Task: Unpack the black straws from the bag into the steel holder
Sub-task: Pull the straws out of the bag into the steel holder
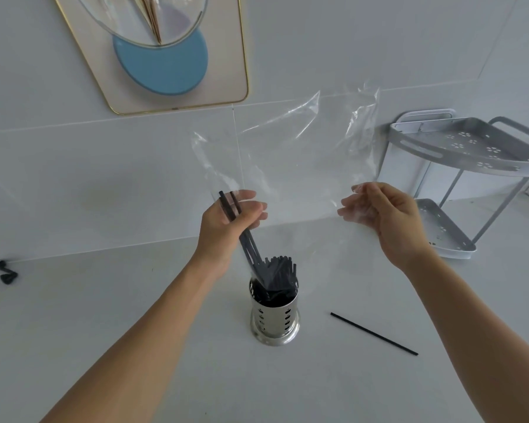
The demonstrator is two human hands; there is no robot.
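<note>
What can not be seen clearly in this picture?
Head view:
- Lower ends of the black straws: hidden inside the steel holder.
- Right hand fingertips: veiled by the clear bag.
- Small dark object at left: too small to identify.
- Corner rack: cut off by the right edge.

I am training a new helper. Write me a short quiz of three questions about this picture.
1. True or false: the steel holder already has straws in it.
2. Where is the loose straw? A) on the counter, right of the holder B) on the grey rack C) in the right hand
3. What does the left hand grip besides the bag?

Key
1. True
2. A
3. A few black straws, through the plastic; the right hand holds only the bag.
</note>
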